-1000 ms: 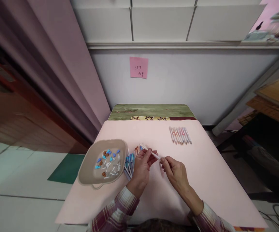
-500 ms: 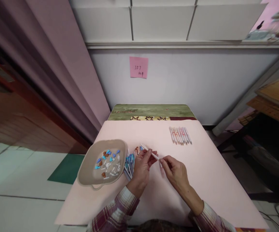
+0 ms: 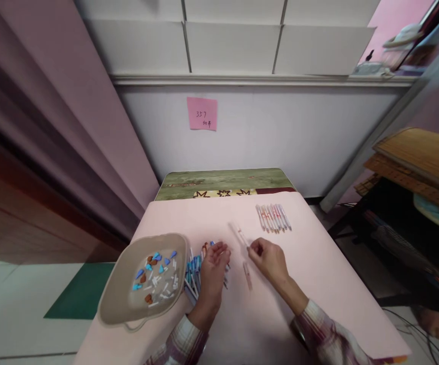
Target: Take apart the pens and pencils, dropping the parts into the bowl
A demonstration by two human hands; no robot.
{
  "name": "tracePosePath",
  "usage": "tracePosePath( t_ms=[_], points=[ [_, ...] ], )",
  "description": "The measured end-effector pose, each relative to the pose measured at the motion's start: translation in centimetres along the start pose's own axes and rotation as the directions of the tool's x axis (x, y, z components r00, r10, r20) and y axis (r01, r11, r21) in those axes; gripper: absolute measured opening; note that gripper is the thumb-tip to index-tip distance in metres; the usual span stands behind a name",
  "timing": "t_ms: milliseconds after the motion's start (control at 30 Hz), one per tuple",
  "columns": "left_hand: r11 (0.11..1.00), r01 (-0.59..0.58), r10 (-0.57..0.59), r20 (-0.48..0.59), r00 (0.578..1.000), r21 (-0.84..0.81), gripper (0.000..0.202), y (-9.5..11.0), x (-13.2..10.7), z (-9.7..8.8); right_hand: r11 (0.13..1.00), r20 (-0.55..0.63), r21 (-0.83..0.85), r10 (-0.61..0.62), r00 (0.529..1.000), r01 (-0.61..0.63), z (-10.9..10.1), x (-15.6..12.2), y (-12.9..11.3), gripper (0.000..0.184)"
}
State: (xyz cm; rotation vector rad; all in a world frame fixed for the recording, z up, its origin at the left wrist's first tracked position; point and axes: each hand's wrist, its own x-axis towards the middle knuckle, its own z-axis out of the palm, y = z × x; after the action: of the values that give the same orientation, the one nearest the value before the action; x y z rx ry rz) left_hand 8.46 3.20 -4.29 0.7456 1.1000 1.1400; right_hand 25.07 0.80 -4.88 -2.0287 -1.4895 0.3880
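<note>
My right hand (image 3: pixel 270 258) pinches one end of a slim white pen (image 3: pixel 240 233), which tilts up and to the left over the table and is blurred by motion. My left hand (image 3: pixel 214 266) is empty, palm turned up and fingers loosely curled apart. It hovers at a pile of blue, white and brown pen parts (image 3: pixel 193 271), hiding some of them. A clear pinkish pen barrel (image 3: pixel 247 276) lies on the pink table cover between my hands. Beyond my right hand, several assembled-looking pens (image 3: pixel 273 218) lie side by side in a row.
A beige plastic bin (image 3: pixel 107 299) stands at the table's left, with small blue and brown caps and short white pieces inside. A pink paper note (image 3: pixel 202 114) is stuck on the wall. To the right is a wooden-topped shelf (image 3: pixel 421 152).
My left hand has let go of the pen and drawn away to the left. The pen is now in my right hand alone, swung more upright. The camera view has shifted.
</note>
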Motion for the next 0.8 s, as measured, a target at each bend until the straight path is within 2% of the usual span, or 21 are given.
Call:
tracePosePath(
  t_ms=[100, 133, 233, 400, 533, 633, 700, 800],
  points=[
    [0.999, 0.022, -0.026, 0.076, 0.997, 0.042, 0.036, 0.4, -0.7, -0.5, 0.955, -0.038, -0.182, 0.233, 0.972, -0.236, 0.2, 4.1, 2.1, 0.018],
    [0.997, 0.05, -0.056, 0.112, 0.992, 0.051, 0.036, 0.5, -1.0, -0.6, 0.942, -0.049, -0.2, 0.266, 0.963, -0.271, 0.3, 5.2, 2.7, 0.02],
    [0.991, 0.119, -0.127, 0.149, 0.981, 0.06, 0.036, 0.5, -1.8, -1.0, 0.917, -0.068, -0.23, 0.319, 0.945, -0.326, 0.7, 7.5, 3.6, 0.024],
    [0.991, 0.109, -0.117, 0.111, 0.987, 0.074, 0.033, 0.8, -2.3, -1.5, 0.897, -0.092, -0.268, 0.34, 0.936, -0.352, 1.1, 7.9, 4.2, 0.027],
    [0.997, 0.032, -0.038, 0.073, 0.997, 0.075, 0.03, 1.7, -2.2, -1.9, 0.907, -0.1, -0.276, 0.302, 0.948, -0.318, 0.7, 6.9, 4.1, 0.029],
    [0.993, -0.095, 0.095, -0.007, 0.995, 0.071, 0.026, 2.8, -2.2, -2.1, 0.968, -0.045, -0.197, 0.147, 0.988, -0.153, 1.2, 5.3, 2.8, 0.025],
    [0.98, -0.187, 0.191, -0.06, 0.98, 0.072, 0.024, 3.7, -2.3, -2.1, 0.992, 0.029, -0.122, 0.028, 0.999, -0.024, 1.9, 3.9, 1.5, 0.022],
    [0.959, -0.273, 0.28, -0.096, 0.955, 0.08, 0.022, 4.9, -2.8, -2.1, 0.996, 0.109, -0.088, -0.024, 0.994, 0.034, 3.2, 2.2, -0.4, 0.018]
  ],
)
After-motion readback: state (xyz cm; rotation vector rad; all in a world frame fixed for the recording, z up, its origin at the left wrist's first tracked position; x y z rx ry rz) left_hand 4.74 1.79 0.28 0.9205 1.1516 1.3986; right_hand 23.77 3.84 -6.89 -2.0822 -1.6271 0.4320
